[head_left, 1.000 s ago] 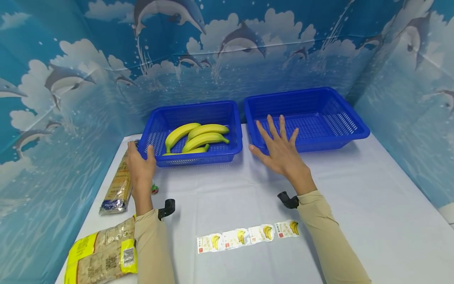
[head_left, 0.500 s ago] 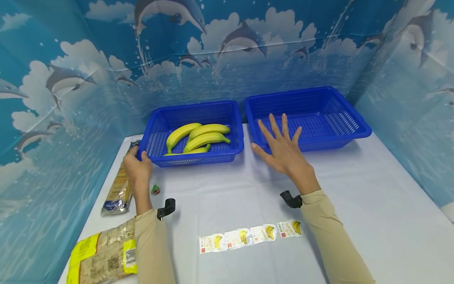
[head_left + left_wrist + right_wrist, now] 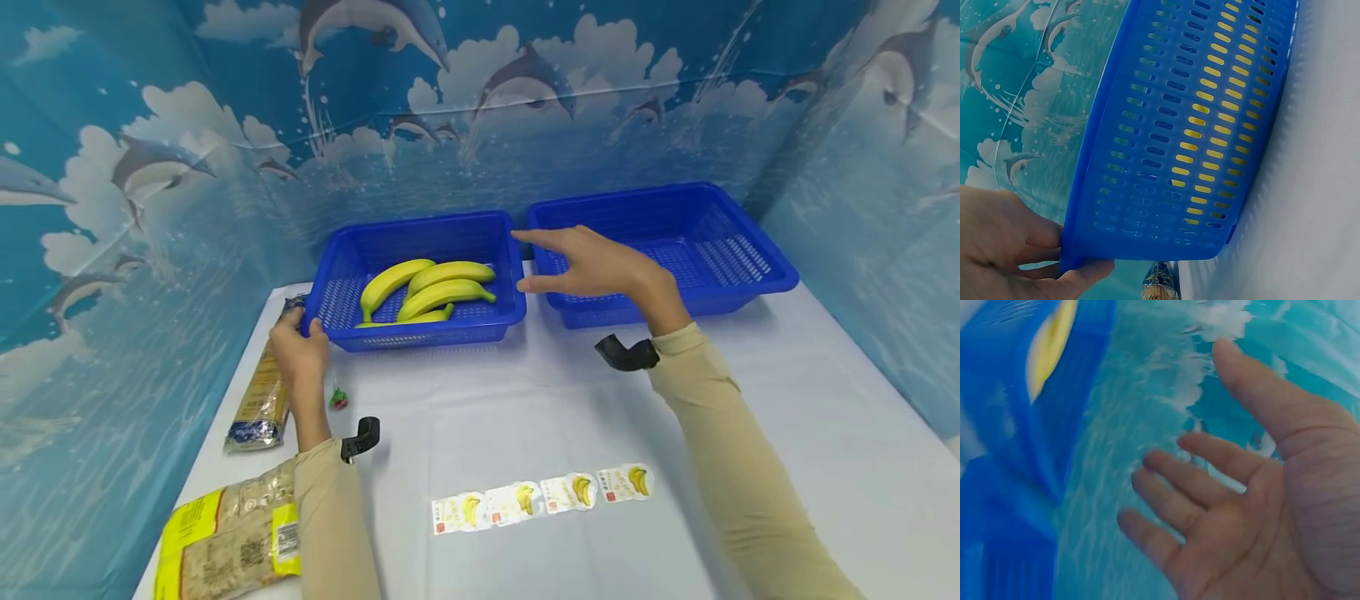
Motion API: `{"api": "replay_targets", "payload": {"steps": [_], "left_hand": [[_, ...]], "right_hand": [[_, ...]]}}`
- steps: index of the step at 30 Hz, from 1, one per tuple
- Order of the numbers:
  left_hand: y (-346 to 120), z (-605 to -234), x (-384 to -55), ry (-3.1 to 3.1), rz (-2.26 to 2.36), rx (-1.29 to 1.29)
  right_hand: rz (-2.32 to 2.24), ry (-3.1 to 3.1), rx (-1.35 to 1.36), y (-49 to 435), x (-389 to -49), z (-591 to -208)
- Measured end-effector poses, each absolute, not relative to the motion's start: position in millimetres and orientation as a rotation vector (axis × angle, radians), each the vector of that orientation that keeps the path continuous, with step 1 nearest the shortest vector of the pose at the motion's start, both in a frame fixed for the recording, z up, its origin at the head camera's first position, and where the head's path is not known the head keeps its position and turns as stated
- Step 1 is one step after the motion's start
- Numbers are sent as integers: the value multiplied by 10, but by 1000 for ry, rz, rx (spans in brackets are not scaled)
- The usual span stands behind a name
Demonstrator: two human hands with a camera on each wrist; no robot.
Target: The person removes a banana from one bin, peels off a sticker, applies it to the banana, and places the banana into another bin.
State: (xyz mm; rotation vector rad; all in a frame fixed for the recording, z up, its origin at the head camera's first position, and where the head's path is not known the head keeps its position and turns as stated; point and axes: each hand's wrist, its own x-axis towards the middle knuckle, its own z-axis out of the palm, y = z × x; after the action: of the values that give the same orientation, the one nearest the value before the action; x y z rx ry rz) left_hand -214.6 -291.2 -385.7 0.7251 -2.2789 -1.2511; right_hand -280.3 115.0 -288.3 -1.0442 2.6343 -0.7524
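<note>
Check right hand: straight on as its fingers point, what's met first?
Likely the right rim of the blue basket holding the bananas; the right hand points that way in head view. Height is unclear, so it may pass above.

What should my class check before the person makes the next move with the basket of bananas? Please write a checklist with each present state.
1. Left hand grips the banana basket at its left rim: ok.
2. Right hand grips the right rim: not ok; it is open near that rim, holding nothing.
3. Bananas lie inside the basket: ok.
4. Exact banana count: cannot tell; the basket hides part of some.
5. Long packet is free of the basket: cannot tell; the left hand covers part of it.
6. Banana cards lie apart from both hands: ok.
</note>
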Motion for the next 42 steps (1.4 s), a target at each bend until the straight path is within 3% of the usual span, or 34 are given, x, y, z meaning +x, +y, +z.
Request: {"api": "replay_targets", "payload": {"steps": [8,21,42], "left_hand": [[-2896,-3886,-2156,-2296,-1260,689],[-2968,-3892,-2162,-2326,-1228,685],[-3001,-3885,-2187,-2361,-1169,682]], "right_hand": [[-1025,2181,-1151,763,-3330,-2631],[-1275,2102,-1025,-6,-4038,-3135],[-1153,2169,-822,-224,-4359,-3551]]}}
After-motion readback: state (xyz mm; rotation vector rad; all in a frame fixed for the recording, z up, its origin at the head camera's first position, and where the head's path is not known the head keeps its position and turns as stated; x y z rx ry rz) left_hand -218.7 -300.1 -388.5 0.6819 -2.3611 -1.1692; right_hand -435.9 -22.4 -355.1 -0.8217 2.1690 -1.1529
